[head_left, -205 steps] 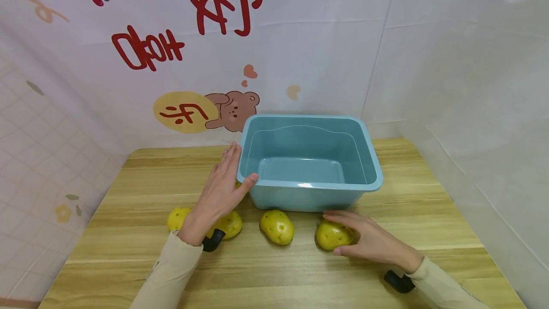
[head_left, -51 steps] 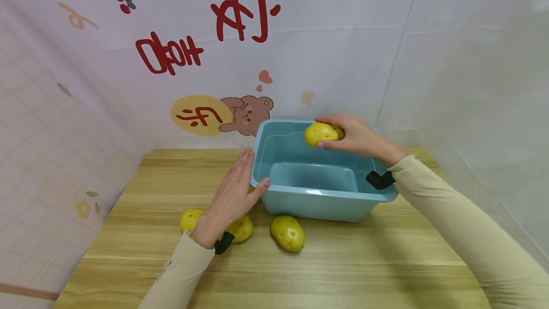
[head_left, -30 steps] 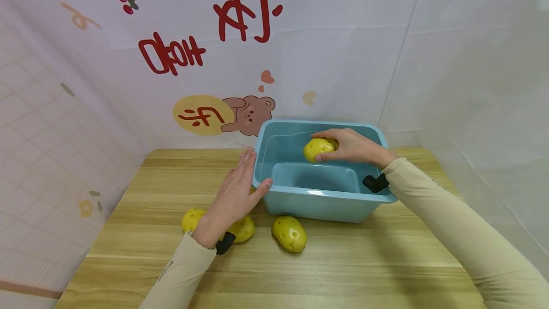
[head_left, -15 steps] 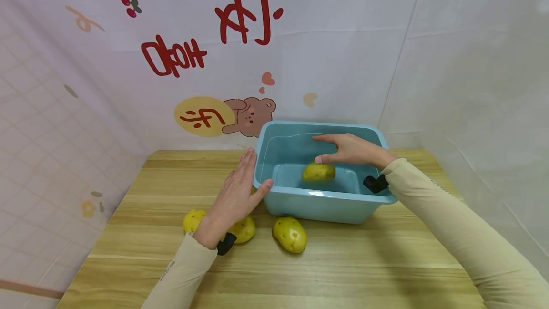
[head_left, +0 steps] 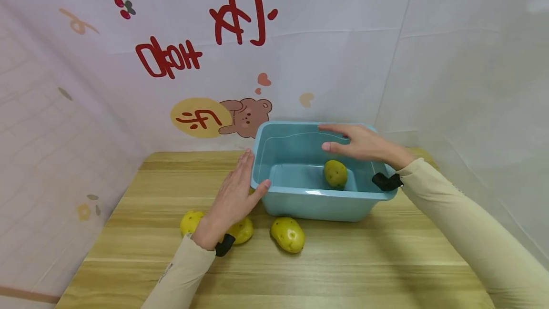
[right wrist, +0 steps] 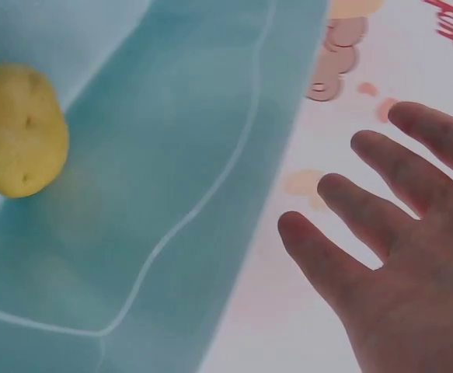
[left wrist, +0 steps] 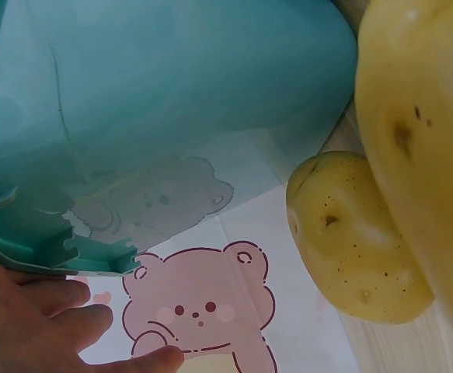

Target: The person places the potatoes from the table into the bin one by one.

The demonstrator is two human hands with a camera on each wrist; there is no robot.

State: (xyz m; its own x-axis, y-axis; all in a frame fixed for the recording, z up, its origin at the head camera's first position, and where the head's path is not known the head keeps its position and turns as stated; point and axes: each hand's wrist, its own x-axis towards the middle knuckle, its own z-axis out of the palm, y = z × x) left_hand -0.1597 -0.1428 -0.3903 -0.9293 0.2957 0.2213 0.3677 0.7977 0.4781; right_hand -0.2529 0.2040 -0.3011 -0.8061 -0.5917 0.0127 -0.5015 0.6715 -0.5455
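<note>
A blue plastic tub (head_left: 317,208) stands on the table, with one yellow potato (head_left: 335,174) on its floor. My right hand (head_left: 364,143) hovers over the tub's right half, fingers spread and holding nothing; the right wrist view shows the same potato (right wrist: 22,130) apart from the fingers. My left hand (head_left: 233,192) lies against the tub's left rim with straight fingers and the thumb over the front corner. Another potato (head_left: 288,235) lies on the table in front of the tub. Beneath my left wrist are more potatoes, partly hidden, one of them this potato (head_left: 241,231).
A further potato (head_left: 191,222) sits left of my left wrist. The wooden table (head_left: 334,271) runs back to a white printed cloth wall (head_left: 334,61) close behind the tub. Cloth also closes off both sides.
My right hand has carried a potato from the table into the tub and released it. The potato dropped and rolled to the right; the hand has risen slightly. My left hand stays at the rim.
</note>
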